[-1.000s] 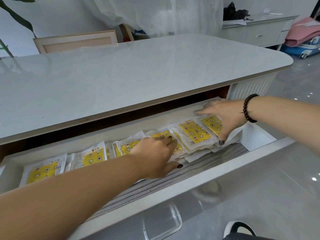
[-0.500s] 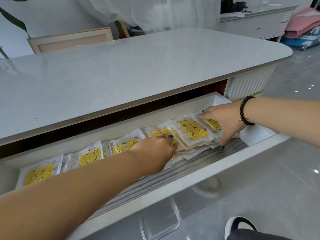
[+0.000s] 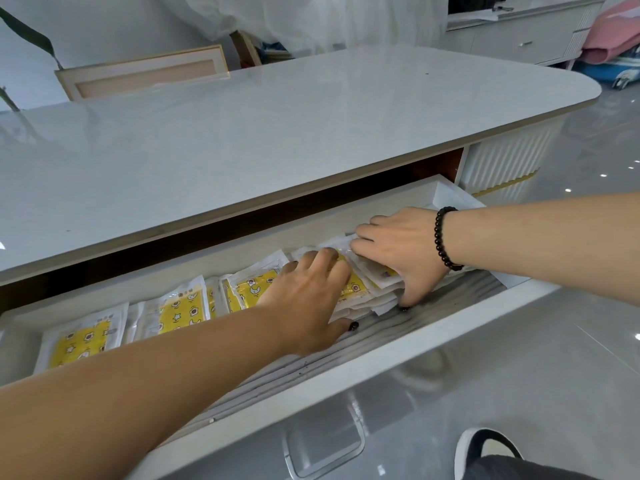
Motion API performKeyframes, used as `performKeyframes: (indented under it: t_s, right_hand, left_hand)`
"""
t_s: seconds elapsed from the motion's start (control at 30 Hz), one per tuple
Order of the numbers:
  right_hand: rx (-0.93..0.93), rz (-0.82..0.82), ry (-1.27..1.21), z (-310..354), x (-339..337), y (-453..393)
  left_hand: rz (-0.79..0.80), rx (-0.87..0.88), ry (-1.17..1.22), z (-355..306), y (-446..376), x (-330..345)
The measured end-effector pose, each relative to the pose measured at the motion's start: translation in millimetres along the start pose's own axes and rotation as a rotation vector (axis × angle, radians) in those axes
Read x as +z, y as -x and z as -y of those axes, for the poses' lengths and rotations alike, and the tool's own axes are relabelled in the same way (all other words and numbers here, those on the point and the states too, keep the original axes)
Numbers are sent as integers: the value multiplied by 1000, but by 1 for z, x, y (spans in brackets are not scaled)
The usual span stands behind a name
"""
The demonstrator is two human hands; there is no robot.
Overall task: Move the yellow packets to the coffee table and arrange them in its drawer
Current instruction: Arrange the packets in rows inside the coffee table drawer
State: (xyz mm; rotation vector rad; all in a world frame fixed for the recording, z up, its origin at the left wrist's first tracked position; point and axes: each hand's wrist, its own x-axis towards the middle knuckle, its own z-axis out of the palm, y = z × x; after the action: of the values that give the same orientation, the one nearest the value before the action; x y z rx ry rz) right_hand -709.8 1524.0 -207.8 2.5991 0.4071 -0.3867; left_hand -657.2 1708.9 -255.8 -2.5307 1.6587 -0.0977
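Glossy white coffee table (image 3: 277,133) is sitting over its pulled-out drawer (image 3: 346,372), with yellow packets (image 3: 180,310) lying in a row along the back. Left hand (image 3: 308,299) is pressing flat, fingers spread, on the middle packets, while right hand (image 3: 398,251) is gripping the overlapping stack (image 3: 370,289), thumb hooking underneath.

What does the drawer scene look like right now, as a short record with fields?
drawer: pulled open under the coffee table top
yellow packets: overlapping row inside the drawer
left hand: fingers spread flat on the packets
right hand: grips a stack of packets at the row's right end
bracelet: on right wrist
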Motion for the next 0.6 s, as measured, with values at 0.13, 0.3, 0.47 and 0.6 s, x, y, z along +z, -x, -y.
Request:
performKeyframes:
  t_s: [0.13,0.3,0.47,0.6]
  right_hand:
    - [85,-27,-65,1,4,-3]
    - [117,6,-84,1,2,-6]
    - [123,106,-151,-4,-11,4]
    - [165,168,-252,-1,-27,19]
  left_hand:
    - [-23,-10,4,0,0,4]
    - [-1,0,21,8,3,-1]
    - [25,-69,64,34,30,-21]
    - [114,-129,84,59,68,-49]
